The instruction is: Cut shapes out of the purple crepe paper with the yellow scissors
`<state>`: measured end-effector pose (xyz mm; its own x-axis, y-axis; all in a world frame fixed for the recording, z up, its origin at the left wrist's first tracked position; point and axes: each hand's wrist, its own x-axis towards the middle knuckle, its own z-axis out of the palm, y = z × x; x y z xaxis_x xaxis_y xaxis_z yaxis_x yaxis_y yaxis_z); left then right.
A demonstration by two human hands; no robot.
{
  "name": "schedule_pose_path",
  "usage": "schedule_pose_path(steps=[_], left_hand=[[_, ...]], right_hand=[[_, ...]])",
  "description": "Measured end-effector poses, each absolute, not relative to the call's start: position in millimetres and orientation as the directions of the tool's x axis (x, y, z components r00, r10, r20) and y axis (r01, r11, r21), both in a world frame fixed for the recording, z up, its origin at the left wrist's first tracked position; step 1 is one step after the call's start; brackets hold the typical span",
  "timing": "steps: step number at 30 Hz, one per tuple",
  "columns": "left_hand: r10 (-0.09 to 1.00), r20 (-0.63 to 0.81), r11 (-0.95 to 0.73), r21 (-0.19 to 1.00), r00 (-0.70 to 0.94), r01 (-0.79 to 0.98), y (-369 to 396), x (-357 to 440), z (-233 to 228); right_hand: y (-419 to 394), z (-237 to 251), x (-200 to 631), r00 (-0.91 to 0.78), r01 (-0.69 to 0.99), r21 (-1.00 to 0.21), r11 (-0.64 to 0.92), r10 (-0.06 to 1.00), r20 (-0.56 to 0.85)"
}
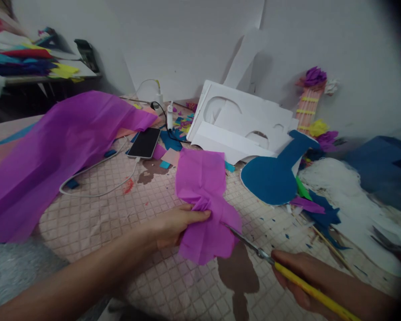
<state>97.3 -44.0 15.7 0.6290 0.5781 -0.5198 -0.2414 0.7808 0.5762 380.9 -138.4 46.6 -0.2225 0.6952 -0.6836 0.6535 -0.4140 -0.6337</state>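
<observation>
"Where's the paper (201, 173)?"

"Over the middle of the bench (100, 232), between the phone (144, 143) and the blue cutout (270, 180). I can't tell how much of it rests on the surface."

"And the hands?"

"The left hand (174, 225) has its thumb and fingers clamped on the paper, bunching it at the waist. The right hand (300, 263) has its fingers wrapped round the yellow handles of the scissors (261, 253). The blades lie across the right-hand lobe, looking nearly together; whether any paper is between them, I can't tell."

"What worries you?"

"That tip points towards the left thumb. One long snip, or a slip of the grip, could nick it."

"And the paper itself?"

"It looks thin. If the left hand pulls while the blades have hold, it could tear. The bunching's a risk too: a hidden fold could get caught and cut where nobody means it."
</observation>
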Motion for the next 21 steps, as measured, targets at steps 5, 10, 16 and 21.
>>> schedule_pose_path(steps=[5, 10, 16, 21], left_hand=[[0.586, -0.527, 0.78, 0.574, 0.616, -0.25, -43.7, 97.6, 15.2], [0.589, -0.498, 0.771, 0.584, 0.637, -0.255, -44.9, 97.0, 15.0], [0.567, -0.497, 0.781, 0.578, 0.657, -0.237, -44.5, 95.9, 14.8], [0.569, -0.503, 0.779, 0.582, 0.651, -0.231, -44.6, 95.8, 14.9]], right_hand=[[-139.4, 39.3, 385.6, -0.218, 0.648, -0.625, -0.435, 0.681, -0.699], [-142.4, 36.9, 395.4, -0.244, 0.638, -0.65, -0.413, 0.693, -0.679], [-139.5, 48.5, 387.3, -0.26, 0.629, -0.65, -0.426, 0.673, -0.692], [-138.4, 51.0, 384.6, -0.255, 0.657, -0.646, -0.389, 0.691, -0.676]])
